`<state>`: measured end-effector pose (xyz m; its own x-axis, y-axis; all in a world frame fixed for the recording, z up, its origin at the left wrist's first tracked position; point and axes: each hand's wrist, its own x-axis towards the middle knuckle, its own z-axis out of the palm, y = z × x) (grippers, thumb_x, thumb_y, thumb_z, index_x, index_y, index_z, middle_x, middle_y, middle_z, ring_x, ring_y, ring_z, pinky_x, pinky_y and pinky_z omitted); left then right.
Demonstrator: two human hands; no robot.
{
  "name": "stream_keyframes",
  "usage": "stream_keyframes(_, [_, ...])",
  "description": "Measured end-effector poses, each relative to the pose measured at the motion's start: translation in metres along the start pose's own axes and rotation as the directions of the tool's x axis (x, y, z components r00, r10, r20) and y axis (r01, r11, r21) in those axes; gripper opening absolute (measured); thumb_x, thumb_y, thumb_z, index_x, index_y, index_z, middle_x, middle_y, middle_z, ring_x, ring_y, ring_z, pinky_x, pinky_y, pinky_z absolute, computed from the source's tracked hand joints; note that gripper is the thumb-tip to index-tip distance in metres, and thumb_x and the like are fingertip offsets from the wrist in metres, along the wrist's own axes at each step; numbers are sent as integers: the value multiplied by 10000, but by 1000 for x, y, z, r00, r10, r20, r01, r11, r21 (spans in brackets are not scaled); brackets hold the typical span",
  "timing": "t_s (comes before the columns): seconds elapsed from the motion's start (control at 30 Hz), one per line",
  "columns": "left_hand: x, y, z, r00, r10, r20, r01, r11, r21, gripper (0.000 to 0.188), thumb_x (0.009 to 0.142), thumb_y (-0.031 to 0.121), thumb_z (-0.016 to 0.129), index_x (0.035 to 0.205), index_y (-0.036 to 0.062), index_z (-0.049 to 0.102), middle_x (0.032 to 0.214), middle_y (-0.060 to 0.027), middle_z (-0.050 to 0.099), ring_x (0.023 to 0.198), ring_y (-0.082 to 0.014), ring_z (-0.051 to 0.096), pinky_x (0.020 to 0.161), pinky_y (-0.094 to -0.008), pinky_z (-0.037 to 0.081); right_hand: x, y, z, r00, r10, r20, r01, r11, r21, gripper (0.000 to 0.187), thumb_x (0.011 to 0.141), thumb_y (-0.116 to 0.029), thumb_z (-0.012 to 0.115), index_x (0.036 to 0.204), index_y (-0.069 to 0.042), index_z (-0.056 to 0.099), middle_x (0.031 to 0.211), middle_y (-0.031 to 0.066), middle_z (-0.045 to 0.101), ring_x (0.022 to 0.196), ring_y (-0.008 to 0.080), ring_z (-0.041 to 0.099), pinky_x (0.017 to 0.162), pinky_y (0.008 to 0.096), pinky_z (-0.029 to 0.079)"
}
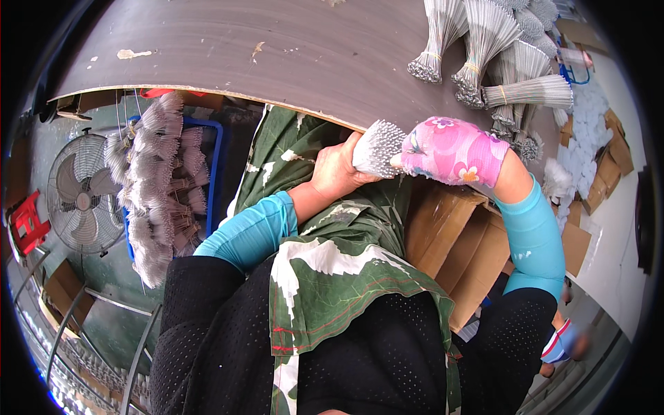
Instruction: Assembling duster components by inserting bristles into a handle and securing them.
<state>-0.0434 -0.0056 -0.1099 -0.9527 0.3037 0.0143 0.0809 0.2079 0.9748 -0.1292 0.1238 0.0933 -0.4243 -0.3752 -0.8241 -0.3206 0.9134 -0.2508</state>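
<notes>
My bare left hand [337, 168] is closed around a bundle of thin grey wires [378, 148]. The wire ends, which look like small loops or knobs, fan out at the top of the bundle, by the table's edge. My right hand [453, 153] wears a pink flowered cloth cover and sits against the right side of the bundle. One fingertip shows there, touching or nearly touching the wire ends; the cloth hides the other fingers. Below both hands lies my green and white camouflage apron [332, 304].
Several tied wire bundles [487, 52] lie on the grey table [277, 52] at the far right. At left stand a blue crate [216, 166] heaped with more bundles [153, 187] and a fan [84, 200]. A cardboard box [443, 235] is under the table. Another person [564, 342] is at lower right.
</notes>
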Motion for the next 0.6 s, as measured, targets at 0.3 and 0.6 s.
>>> stream_keyframes(0.3, [1,-1,1,1000,2,0,-2,1000,-12,669,627,456,795,1132,107,527,886,-145,666,827,-352,641,699,-438,513,5,4,2,989,-122,-84,114,989,-96,358,865,-361,560,767,-32,661,713,190,618,718,351,605,681,423,469])
stream_keyframes(0.6, [-4,-1,1,1000,-9,19,9,1000,2,666,631,450,796,1127,102,518,882,-151,664,825,-359,639,697,-442,512,-10,5,6,998,59,-9,-53,951,303,402,868,-381,587,822,11,664,670,151,615,636,265,585,648,372,461])
